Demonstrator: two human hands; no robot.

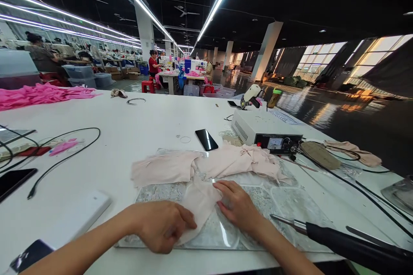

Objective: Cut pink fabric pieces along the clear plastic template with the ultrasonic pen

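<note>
A single pale pink fabric piece [201,200] lies on a clear-covered, stone-patterned board [254,197] in front of me. My left hand [163,225] is mostly closed, its index finger pressed on the near left part of the fabric and the other fingers curled under. At the fabric's right edge, my right hand [237,206] rests with fingers stretched out and thumb apart. Two heaps of similar fabric lie behind it, a left heap [166,168] and a right heap [241,161]. A pen-like tool with a black handle [342,238] and metal tip points in beside my right forearm.
A white control box [264,126] with a dial stands back right, cables running from it. A black phone [206,139] lies behind the heaps. On the left are a white box [80,215], a black cable [67,133] and pink fabric [45,94]. People work at machines beyond the white table [155,111].
</note>
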